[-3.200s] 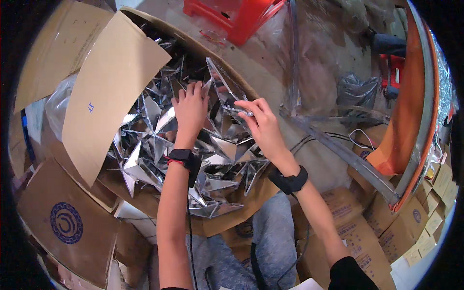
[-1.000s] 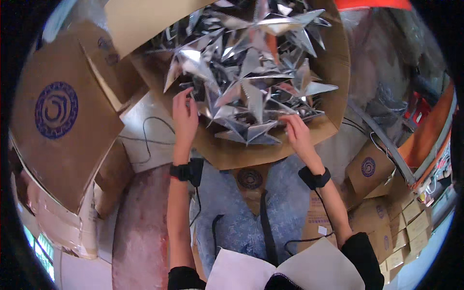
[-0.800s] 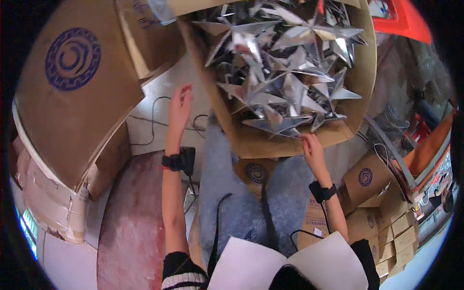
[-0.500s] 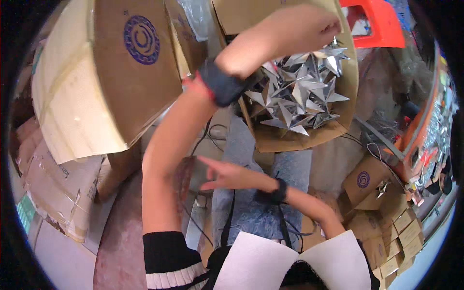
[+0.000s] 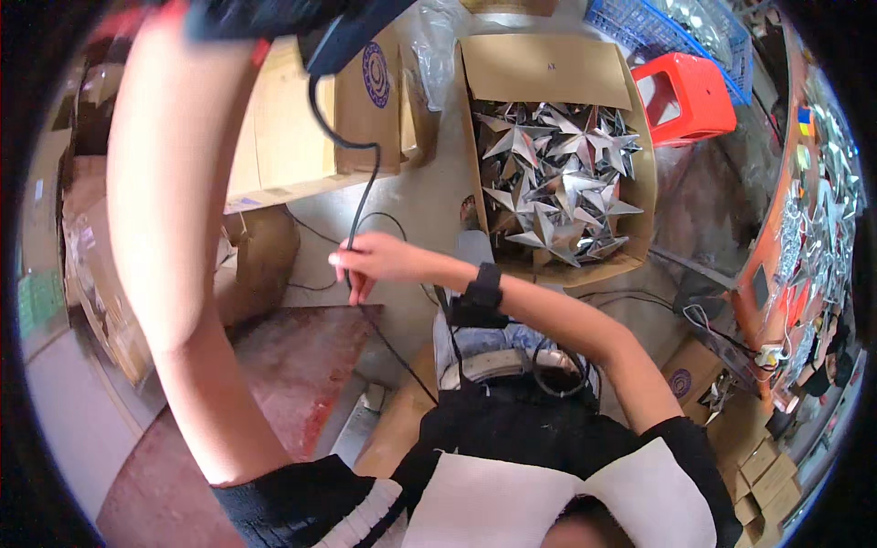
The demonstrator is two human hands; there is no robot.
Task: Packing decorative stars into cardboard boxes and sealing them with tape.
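The left forearm (image 5: 174, 237) fills the left half of the frame, rising from the striped cuff at the bottom to the top edge, where the left hand is out of view, so its grip cannot be told. A wrist strap with a dark device (image 5: 343, 27) sits blurred at the top.

At upper right, an open cardboard box (image 5: 639, 183) holds a heap of shiny silver stars (image 5: 557, 187); a red plastic stool (image 5: 690, 96) stands just beside it. Flattened cartons (image 5: 292, 119) lie at upper left.

Left of centre, the right hand (image 5: 375, 260) reaches across the body, fingers pinched together on a thin black cable (image 5: 358, 196) that hangs from the device above and trails on over the floor.

The cable looks light, limp and smooth: it should bend wherever it is gripped and may slide through a loose pinch. A hold on the straight run below the loop, as now, seems safest, without tugging at the plug end.
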